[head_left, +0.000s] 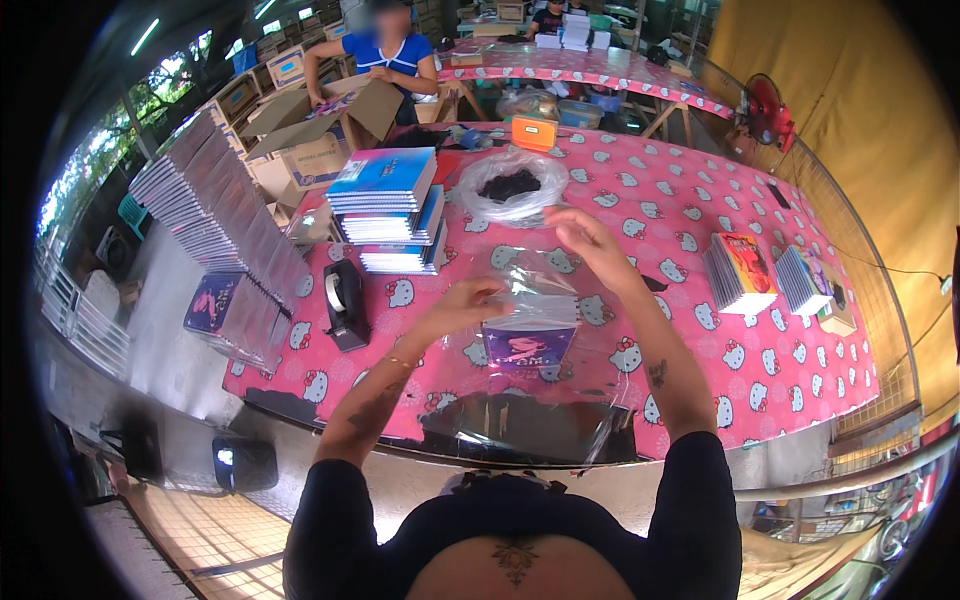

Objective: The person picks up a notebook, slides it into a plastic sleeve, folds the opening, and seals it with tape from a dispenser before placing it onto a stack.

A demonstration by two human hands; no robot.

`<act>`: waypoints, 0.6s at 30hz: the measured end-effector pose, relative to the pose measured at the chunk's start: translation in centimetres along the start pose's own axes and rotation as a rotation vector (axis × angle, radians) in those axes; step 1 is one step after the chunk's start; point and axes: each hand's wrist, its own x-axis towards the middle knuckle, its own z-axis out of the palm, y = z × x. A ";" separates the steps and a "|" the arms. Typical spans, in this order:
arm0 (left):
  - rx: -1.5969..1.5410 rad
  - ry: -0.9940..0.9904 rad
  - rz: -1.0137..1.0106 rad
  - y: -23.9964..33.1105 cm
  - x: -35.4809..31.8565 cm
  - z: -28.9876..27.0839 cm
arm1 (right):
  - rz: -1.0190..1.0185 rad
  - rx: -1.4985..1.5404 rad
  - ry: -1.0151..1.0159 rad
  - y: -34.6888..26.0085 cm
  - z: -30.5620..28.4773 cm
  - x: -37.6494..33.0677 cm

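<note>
A small stack of notebooks with a purple printed cover (528, 347) lies in front of me, with clear plastic film (532, 268) around it and spreading beyond its far end. My left hand (465, 305) is at the stack's far left corner, fingers pinched on the film. My right hand (590, 247) is raised beyond the stack on the right, its fingers loosely bent and apart; I make out nothing in them. Just past its fingertips sits a clear plastic bag (470, 190) with dark contents. A black tape dispenser (345, 305) stands left of my left hand.
Blue notebooks (385, 185) are piled at the far left, beside a tall stack of wrapped notebooks (215, 215). Smaller book stacks (740, 272) stand at right on the pink tablecloth (660, 235). Across the table a person (390, 50) reaches into an open carton (312, 160). A red fan (765, 110) stands behind.
</note>
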 end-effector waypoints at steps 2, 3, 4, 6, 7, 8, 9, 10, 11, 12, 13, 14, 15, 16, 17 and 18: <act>-0.013 0.117 0.248 0.2 2.0 2.2 | 0.143 0.034 0.030 1.8 0.7 -2.2; -0.153 0.080 0.251 2.6 2.7 2.6 | 0.205 0.054 -0.065 5.3 0.7 -2.9; -0.197 0.077 0.232 2.8 3.2 2.1 | 0.259 0.080 -0.185 7.2 0.9 -2.9; -0.294 0.088 0.169 2.3 2.6 0.8 | 0.309 0.132 -0.271 4.0 0.8 -2.5; -0.452 0.025 0.001 2.0 1.8 0.9 | 0.237 0.207 -0.243 3.3 0.7 -3.1; -0.369 -0.073 -0.018 1.4 1.6 0.8 | 0.158 0.289 -0.208 2.8 1.0 -3.6; -0.285 -0.169 -0.040 0.5 1.7 0.6 | 0.102 0.305 -0.165 2.6 1.4 -4.3; -0.201 -0.264 -0.062 -0.4 1.6 0.4 | 0.046 0.320 -0.121 2.5 1.8 -5.2; -0.087 -0.212 0.019 0.5 1.1 0.6 | 0.047 0.238 -0.103 2.2 1.7 -6.1; 0.145 -0.172 0.148 1.8 0.3 0.8 | 0.047 0.156 -0.089 1.7 1.6 -7.0; 0.371 -0.123 0.275 2.8 -0.9 0.9 | 0.103 -0.011 -0.124 0.5 1.5 -7.8; 0.596 -0.072 0.404 3.2 -1.7 1.2 | 0.055 -0.167 -0.124 0.7 1.8 -8.5; 0.693 -0.036 0.493 2.7 -2.0 1.6 | 0.007 -0.325 -0.115 0.8 2.1 -9.1; 0.790 0.001 0.582 2.1 -2.1 2.1 | -0.147 -0.471 -0.071 2.4 2.9 -9.5; 0.888 0.047 0.672 2.0 -2.3 2.4 | -0.307 -0.618 -0.030 2.3 3.5 -9.3; 0.877 0.065 0.635 1.9 -2.6 2.8 | -0.274 -0.610 -0.023 2.2 3.8 -9.4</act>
